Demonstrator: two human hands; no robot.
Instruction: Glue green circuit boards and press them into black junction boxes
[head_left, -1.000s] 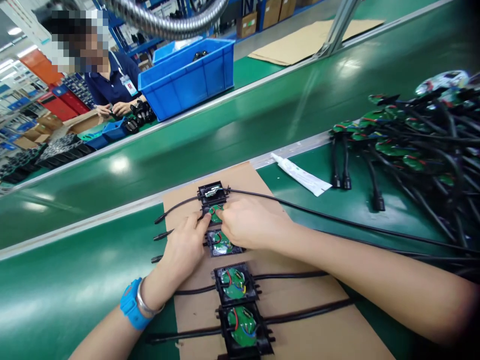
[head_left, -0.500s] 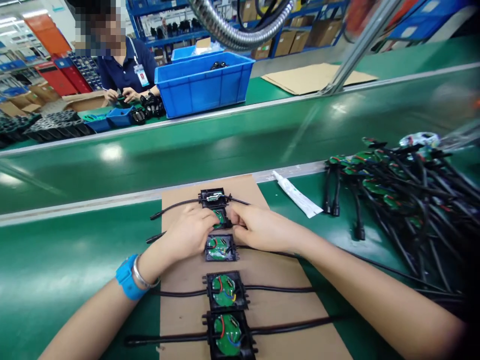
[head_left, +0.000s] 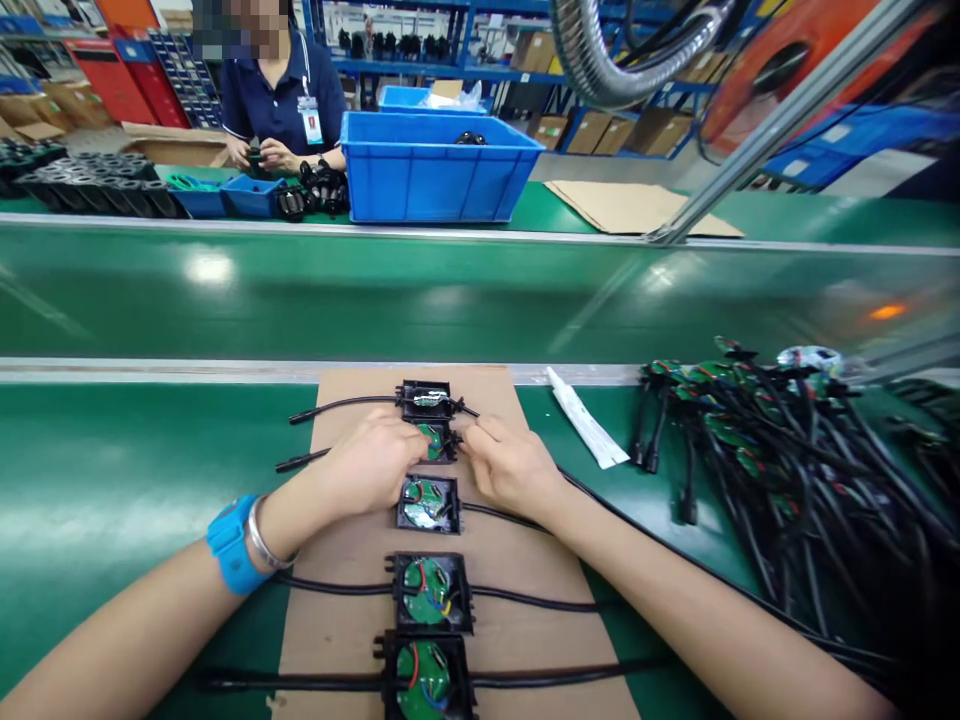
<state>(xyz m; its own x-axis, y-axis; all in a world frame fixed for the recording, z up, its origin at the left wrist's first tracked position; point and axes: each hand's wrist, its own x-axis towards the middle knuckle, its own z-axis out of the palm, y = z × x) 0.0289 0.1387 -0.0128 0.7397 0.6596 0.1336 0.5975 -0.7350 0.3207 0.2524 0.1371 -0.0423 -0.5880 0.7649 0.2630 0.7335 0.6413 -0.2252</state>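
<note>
Second box (head_left: pixel 435 441) half hidden, bottom box (head_left: pixel 424 684) cut off

The small black plastic box (head_left: pixel 439 442), open side up with a round green circuit board inside, lies flat on the brown cardboard sheet (head_left: pixel 517 600) on the table. It is second from the far end in a row of similar boxes (head_left: pixel 428 503). A thin black cable (head_left: pixel 304 461) leaves its left side, and the left hand (head_left: pixel 373 465) and right hand (head_left: pixel 510 467) pinch it from either side
</note>
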